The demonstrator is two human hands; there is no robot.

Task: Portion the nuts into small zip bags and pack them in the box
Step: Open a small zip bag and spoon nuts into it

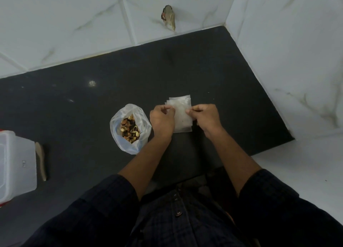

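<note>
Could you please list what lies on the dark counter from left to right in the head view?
Plastic box → wooden spoon → open bag of nuts → left hand → stack of small zip bags → right hand.

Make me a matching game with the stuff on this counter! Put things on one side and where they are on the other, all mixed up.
Things:
1. bag of mixed nuts
2. stack of small zip bags
3. plastic box
4. wooden spoon

Places:
A. at the far left edge of the picture
B. pinched between the left hand and the right hand
C. lying just right of the box
D. open on the counter, just left of the left hand

Pairs: 1-D, 2-B, 3-A, 4-C
</note>
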